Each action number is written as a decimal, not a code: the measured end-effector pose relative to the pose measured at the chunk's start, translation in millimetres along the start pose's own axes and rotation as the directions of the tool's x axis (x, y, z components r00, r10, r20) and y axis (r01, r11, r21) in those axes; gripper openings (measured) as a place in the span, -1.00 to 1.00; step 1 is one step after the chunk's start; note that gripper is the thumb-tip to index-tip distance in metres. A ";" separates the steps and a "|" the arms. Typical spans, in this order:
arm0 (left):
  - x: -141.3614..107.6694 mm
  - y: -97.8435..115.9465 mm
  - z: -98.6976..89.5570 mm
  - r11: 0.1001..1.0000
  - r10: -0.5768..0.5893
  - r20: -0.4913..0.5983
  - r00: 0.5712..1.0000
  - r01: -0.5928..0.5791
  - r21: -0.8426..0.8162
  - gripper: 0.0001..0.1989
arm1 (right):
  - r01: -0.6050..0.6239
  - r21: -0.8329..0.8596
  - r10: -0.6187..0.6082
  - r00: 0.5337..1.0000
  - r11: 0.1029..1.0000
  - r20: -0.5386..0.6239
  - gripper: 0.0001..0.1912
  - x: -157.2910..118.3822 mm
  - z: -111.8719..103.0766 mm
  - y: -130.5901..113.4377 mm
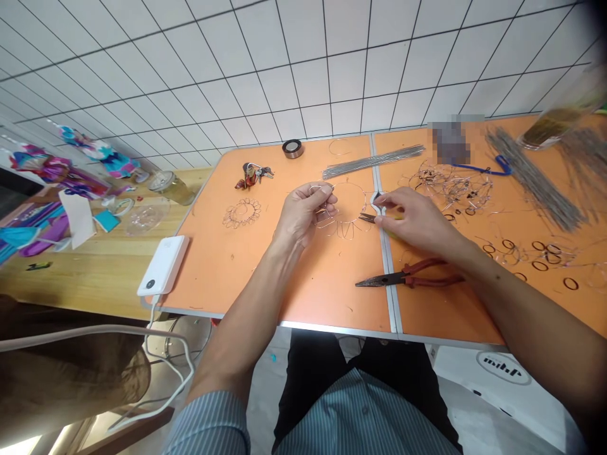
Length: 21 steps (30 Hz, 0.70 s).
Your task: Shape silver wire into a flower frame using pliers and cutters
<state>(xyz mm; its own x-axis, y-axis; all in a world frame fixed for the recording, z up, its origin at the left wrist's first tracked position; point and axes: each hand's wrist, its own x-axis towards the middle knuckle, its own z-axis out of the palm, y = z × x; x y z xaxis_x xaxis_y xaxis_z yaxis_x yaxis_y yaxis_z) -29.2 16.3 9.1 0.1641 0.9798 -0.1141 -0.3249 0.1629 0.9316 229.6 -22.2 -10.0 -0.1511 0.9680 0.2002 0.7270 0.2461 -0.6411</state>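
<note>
A ring of thin copper-coloured wire with petal-like loops is pinched at its left side by my left hand. My right hand is closed on a small pair of pliers, whose jaws are at the ring's right side. Whether the jaws grip the wire is too small to tell. Below my right hand, long-nose pliers with red handles lie on the table. A similar looped wire flower rests to the left of my left hand.
The orange folding table carries a roll of tape, keys, a bundle of straight wires, tangled wire pieces and dark rings. A white power bank with a cable sits at the left edge. Tiled wall behind.
</note>
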 end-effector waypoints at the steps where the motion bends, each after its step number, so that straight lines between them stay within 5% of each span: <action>1: 0.0 -0.2 -0.1 1.000 0.002 -0.004 1.000 -0.002 0.000 -0.64 | -0.058 0.155 0.058 0.998 0.986 0.001 -0.71 0.3 -3.8 -5.1; 6: 0.3 -5.2 0.1 1.000 0.001 0.016 1.000 -0.001 0.002 -0.59 | -0.162 0.501 0.194 0.981 0.850 -0.011 -0.84 -4.0 -12.9 -28.9; 21: -2.3 -15.0 7.1 0.998 -0.025 0.114 0.993 0.019 0.056 -0.57 | -0.044 0.595 0.174 0.971 0.802 -0.163 -0.82 -5.6 -8.2 -23.4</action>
<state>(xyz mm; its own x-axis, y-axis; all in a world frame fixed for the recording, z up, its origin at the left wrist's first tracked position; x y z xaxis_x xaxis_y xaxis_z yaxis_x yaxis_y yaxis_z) -18.2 10.7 -2.1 0.2779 0.9556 -0.0975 -0.2692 0.1749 0.9471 218.9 -33.7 9.9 0.0884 0.9750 0.2038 0.1910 0.1842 -0.9641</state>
